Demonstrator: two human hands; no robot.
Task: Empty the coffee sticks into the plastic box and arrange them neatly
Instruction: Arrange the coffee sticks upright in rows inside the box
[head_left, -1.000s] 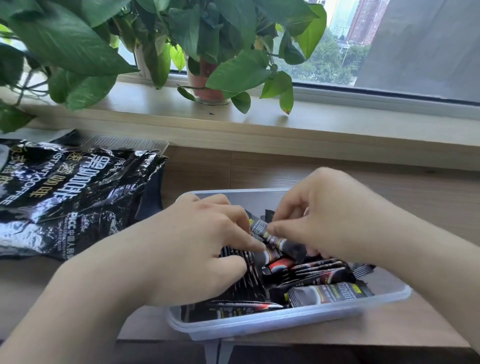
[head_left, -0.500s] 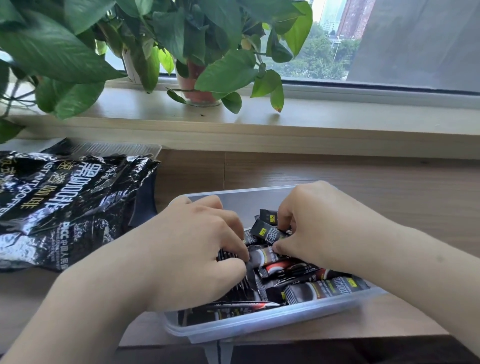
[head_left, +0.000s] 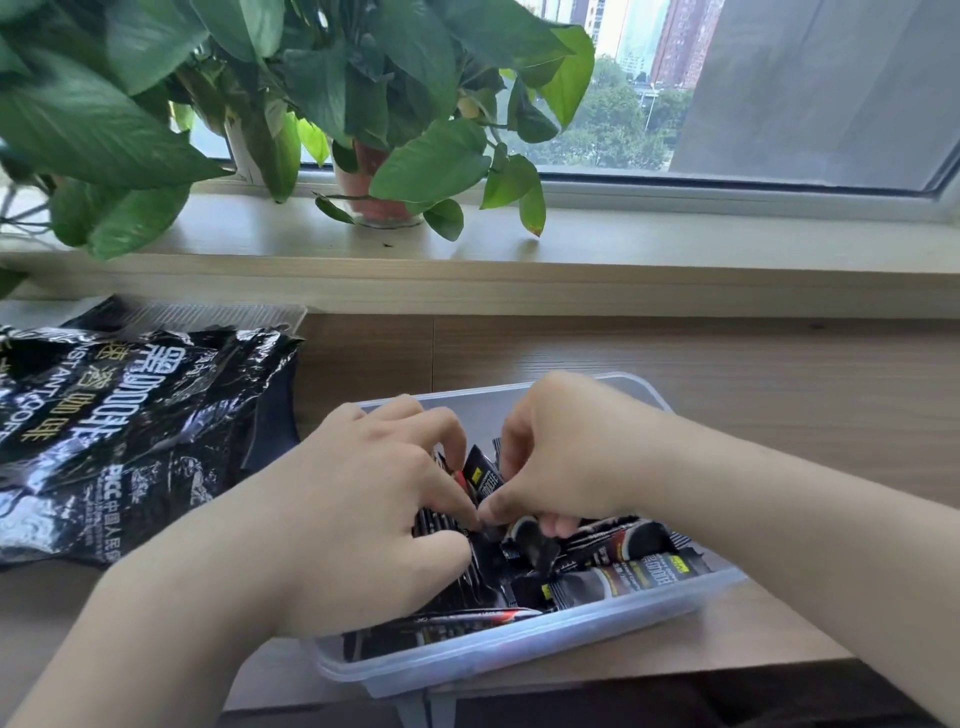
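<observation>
A clear plastic box (head_left: 524, 656) sits at the table's front edge, holding several black coffee sticks (head_left: 631, 569) in a loose pile. Both hands are inside it. My left hand (head_left: 363, 509) curls its fingers over a bundle of sticks on the box's left side. My right hand (head_left: 566, 457) reaches in from the right and pinches sticks in the middle, thumb almost touching my left fingers. One stick (head_left: 480, 475) stands tilted between the two hands. The hands hide much of the pile.
The black instant-coffee bag (head_left: 119, 436) lies flat on the table left of the box, over a clear lid (head_left: 208, 314). Behind runs a raised wooden windowsill (head_left: 623, 254) with a leafy potted plant (head_left: 374, 156). The box overhangs the table's near edge.
My right hand has moved left toward my left hand and lower into the pile. The stick it handled now stands tilted between the hands. The camera view shifted slightly.
</observation>
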